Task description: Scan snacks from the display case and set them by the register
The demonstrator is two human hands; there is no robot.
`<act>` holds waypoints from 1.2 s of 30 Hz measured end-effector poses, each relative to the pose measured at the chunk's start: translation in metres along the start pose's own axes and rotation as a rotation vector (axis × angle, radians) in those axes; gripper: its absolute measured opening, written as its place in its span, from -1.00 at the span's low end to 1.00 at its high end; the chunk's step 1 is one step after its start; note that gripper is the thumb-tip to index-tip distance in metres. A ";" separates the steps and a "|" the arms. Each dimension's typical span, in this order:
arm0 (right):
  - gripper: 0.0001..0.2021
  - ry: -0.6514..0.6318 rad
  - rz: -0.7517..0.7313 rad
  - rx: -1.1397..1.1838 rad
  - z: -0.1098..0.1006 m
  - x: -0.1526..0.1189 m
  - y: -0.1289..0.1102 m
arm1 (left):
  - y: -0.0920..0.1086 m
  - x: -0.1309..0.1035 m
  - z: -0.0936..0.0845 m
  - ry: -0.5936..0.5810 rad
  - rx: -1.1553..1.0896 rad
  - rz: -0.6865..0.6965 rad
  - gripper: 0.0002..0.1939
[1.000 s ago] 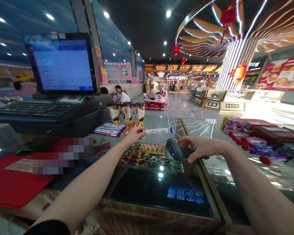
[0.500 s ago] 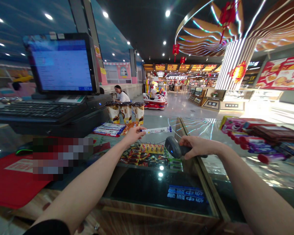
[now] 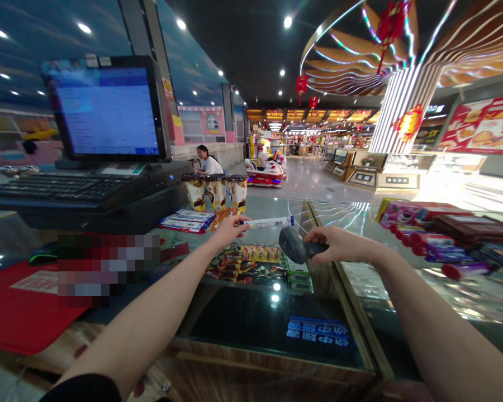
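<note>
My left hand [image 3: 230, 231] pinches one end of a long, thin white packet [image 3: 270, 222] with a blue tip, held level above the glass counter [image 3: 255, 318]. A dark handheld barcode scanner [image 3: 292, 245] is in my right hand [image 3: 333, 244], its fingers closed round the handle. The scanner's head is just below and near the packet's right end, apart from it. Behind my left hand lie flat blue-and-white packets [image 3: 188, 220] and an orange-brown packet [image 3: 224, 218]. Three lidded cups [image 3: 215, 192] stand in a row beyond them.
At the left are a monitor [image 3: 104, 111], a keyboard [image 3: 58, 187] and a red mat [image 3: 20, 312]. Batteries [image 3: 262, 254] show under the glass. Boxes and tubes of sweets [image 3: 440, 240] lie at the right. A seated person [image 3: 209, 162] is beyond the counter.
My right hand has shifted the scanner slightly left and turned its head up toward the packet. My left hand and the packet are nearly still, with the packet's printed side slightly turned.
</note>
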State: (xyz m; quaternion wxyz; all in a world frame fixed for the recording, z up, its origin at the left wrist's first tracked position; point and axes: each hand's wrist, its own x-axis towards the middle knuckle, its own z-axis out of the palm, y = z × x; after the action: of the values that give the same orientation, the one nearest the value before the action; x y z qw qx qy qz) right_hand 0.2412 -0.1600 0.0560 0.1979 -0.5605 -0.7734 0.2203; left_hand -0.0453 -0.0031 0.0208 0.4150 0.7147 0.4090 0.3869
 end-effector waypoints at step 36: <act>-0.72 0.372 0.084 0.154 0.005 0.024 0.029 | -0.001 -0.002 0.000 -0.009 -0.013 0.037 -0.60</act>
State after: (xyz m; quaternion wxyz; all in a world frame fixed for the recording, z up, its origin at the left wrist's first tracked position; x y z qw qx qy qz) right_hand 0.2539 -0.1301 0.0369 0.3703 -0.6065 -0.6804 0.1793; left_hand -0.0465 -0.0044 0.0199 0.4144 0.7211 0.3914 0.3938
